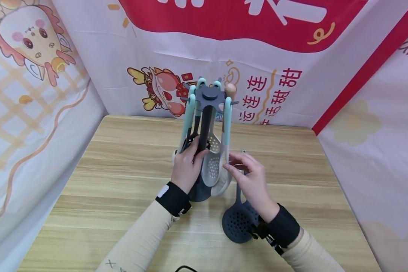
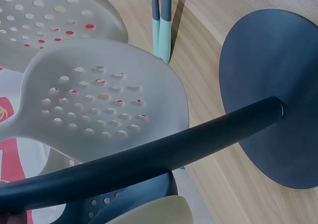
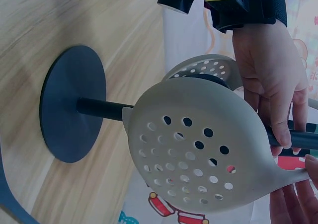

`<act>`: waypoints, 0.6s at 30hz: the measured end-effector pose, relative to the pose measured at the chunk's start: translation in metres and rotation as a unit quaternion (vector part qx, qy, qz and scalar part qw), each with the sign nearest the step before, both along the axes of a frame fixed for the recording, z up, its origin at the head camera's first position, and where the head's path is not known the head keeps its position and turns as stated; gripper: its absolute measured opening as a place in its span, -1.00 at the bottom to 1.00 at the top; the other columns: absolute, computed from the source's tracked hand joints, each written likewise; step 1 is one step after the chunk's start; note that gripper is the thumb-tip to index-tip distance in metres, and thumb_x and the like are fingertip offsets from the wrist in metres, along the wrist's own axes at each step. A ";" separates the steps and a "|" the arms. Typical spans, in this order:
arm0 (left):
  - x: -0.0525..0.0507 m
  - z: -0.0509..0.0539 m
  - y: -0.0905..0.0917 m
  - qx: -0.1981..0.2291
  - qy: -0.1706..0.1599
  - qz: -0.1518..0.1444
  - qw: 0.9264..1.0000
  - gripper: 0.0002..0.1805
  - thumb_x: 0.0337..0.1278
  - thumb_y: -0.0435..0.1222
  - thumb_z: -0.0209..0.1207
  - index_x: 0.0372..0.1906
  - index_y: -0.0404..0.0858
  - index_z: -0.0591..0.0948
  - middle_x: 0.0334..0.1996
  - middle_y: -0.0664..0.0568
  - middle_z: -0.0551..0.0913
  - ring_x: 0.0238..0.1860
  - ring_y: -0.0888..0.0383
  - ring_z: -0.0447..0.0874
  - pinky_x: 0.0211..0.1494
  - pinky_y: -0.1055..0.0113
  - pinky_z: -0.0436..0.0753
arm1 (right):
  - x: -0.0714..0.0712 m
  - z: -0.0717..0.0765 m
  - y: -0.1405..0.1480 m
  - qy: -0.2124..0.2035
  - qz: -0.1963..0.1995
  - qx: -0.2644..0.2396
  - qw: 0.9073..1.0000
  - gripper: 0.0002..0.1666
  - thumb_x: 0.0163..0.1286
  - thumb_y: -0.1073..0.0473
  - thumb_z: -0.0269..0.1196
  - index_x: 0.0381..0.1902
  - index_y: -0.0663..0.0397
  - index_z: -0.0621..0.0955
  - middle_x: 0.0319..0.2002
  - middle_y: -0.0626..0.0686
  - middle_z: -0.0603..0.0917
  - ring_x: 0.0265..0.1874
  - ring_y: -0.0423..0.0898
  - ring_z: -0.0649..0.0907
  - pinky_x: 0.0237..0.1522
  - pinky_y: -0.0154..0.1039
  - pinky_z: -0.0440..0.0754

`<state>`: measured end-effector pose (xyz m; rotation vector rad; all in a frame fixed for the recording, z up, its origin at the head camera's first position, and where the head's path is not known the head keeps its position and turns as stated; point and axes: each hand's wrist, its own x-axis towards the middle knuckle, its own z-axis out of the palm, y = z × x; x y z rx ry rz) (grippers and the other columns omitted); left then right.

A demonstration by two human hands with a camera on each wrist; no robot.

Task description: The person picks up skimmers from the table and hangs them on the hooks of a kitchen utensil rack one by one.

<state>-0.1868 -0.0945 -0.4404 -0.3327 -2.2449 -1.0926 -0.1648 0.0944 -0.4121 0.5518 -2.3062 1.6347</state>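
A dark utensil stand with a round base and a hook rack on top stands on the table. My left hand grips its pole midway up. Light grey and dark utensils with mint handles hang around the pole. On the stand's right side, my right hand pinches the neck of a light grey skimmer, whose perforated head hangs down. Another grey perforated skimmer hangs beside the pole. Dark utensil heads show behind the pole, partly hidden.
Two dark perforated utensils lie on the wooden table below my right hand; one skimmer head shows well, the other is partly covered. A printed cloth rises behind the table. A black cable shows at the front edge.
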 end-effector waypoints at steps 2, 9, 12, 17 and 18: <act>0.000 0.000 0.000 -0.002 0.001 0.000 1.000 -0.63 0.38 -0.23 0.16 0.18 -0.30 0.54 -0.10 -0.18 0.76 0.00 -0.08 0.75 0.13 0.06 0.69 | 0.000 -0.001 0.000 0.000 0.001 0.002 1.000 -0.65 0.23 0.37 0.39 0.00 0.19 0.69 -0.09 0.13 0.74 -0.20 -0.08 0.72 -0.12 -0.34 0.73; 0.000 -0.001 0.001 -0.004 0.001 0.001 1.000 -0.64 0.39 -0.23 0.15 0.18 -0.30 0.53 -0.10 -0.18 0.76 0.00 -0.08 0.75 0.13 0.07 0.69 | 0.001 -0.002 0.000 -0.011 0.004 -0.005 1.000 -0.66 0.22 0.39 0.39 -0.01 0.23 0.70 -0.10 0.14 0.74 -0.20 -0.15 0.71 -0.11 -0.32 0.73; 0.000 -0.001 0.001 -0.004 0.001 0.001 1.000 -0.64 0.39 -0.24 0.15 0.18 -0.30 0.53 -0.10 -0.19 0.76 0.00 -0.08 0.75 0.13 0.07 0.69 | 0.001 -0.003 0.001 -0.018 0.005 -0.013 1.000 -0.67 0.23 0.38 0.39 -0.01 0.24 0.70 -0.12 0.15 0.74 -0.20 -0.20 0.70 -0.11 -0.32 0.73; 0.000 -0.001 0.000 -0.001 -0.001 0.000 1.000 -0.63 0.38 -0.24 0.16 0.18 -0.31 0.53 -0.08 -0.19 0.75 0.00 -0.08 0.75 0.13 0.08 0.69 | 0.000 -0.007 0.004 -0.023 0.007 -0.019 1.000 -0.69 0.26 0.34 0.38 -0.02 0.22 0.70 -0.11 0.16 0.74 -0.19 -0.23 0.70 -0.13 -0.38 0.72; 0.000 -0.001 0.000 -0.001 -0.002 0.000 1.000 -0.63 0.38 -0.24 0.16 0.18 -0.30 0.53 -0.08 -0.19 0.75 0.00 -0.08 0.75 0.13 0.08 0.69 | 0.000 -0.008 0.005 -0.025 0.007 -0.021 0.999 -0.69 0.26 0.33 0.38 -0.02 0.22 0.71 -0.11 0.16 0.74 -0.19 -0.24 0.70 -0.14 -0.39 0.72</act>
